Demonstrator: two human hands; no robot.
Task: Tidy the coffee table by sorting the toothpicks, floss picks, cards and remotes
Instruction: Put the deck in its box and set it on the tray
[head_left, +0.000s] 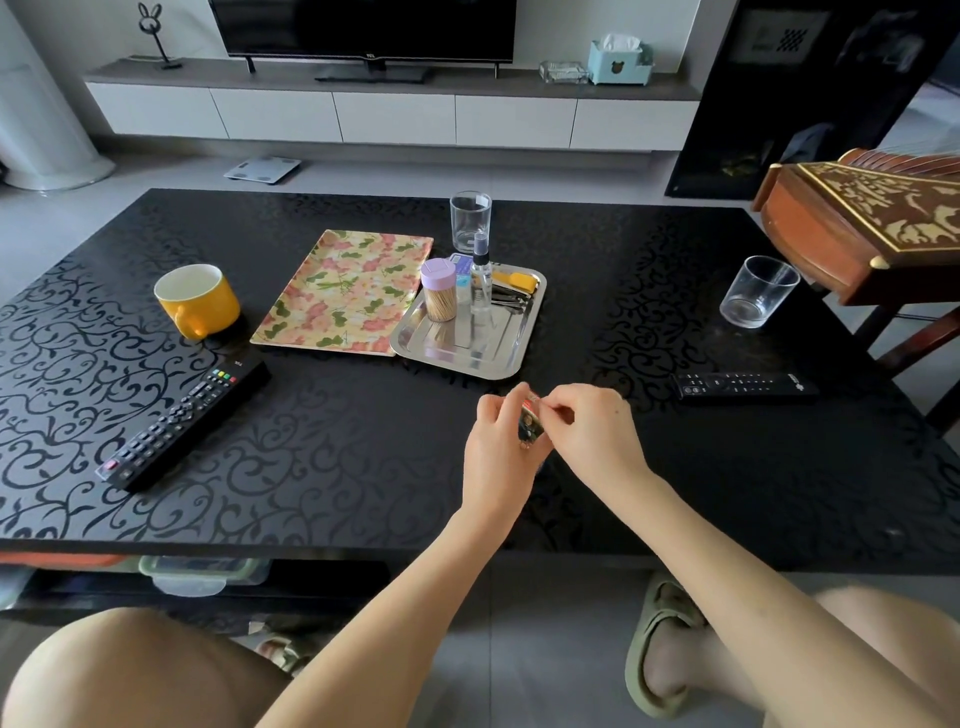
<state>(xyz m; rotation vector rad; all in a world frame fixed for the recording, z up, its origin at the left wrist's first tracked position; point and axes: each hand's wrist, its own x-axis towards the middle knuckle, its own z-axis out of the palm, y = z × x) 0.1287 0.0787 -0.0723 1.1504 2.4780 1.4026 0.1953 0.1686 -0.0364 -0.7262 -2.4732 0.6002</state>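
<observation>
Both hands meet over the black coffee table (363, 467), just in front of the steel tray (511, 340). My left hand (501, 452) and my right hand (592, 431) together grip a small stack of cards (531, 423), held on edge between the fingers. On the tray stand a toothpick jar with a purple lid (439, 291), a clear spray bottle (480, 275) and some small items at its far end. A long black remote (182, 423) lies at the left. A second black remote (745, 387) lies at the right.
A floral tray (345, 291) lies left of the steel tray. A yellow mug (196, 301) stands further left. One clear glass (470, 221) is behind the steel tray, another (758, 291) at the right edge by a wooden instrument (857, 223).
</observation>
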